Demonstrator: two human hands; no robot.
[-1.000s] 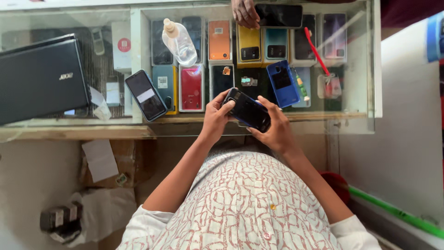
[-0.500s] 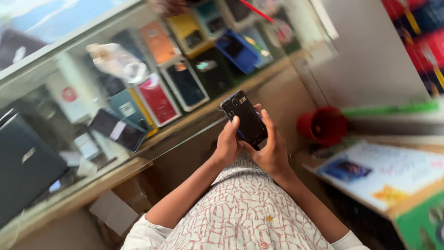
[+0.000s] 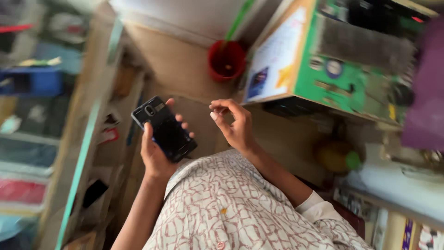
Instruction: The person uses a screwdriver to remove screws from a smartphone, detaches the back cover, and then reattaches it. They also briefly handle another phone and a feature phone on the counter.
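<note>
Lying in the left hand (image 3: 155, 155), a dark phone (image 3: 165, 129) shows its camera.

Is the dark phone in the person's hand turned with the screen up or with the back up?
Back up. The phone in the left hand shows its camera lens; the right hand is off it.

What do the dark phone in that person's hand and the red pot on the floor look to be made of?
The phone, held in the left hand, looks like glossy dark plastic or glass: soft highlights show on its back. The red pot looks like smooth moulded plastic, judging by its even colour and slight sheen, though blur leaves both open.
</note>
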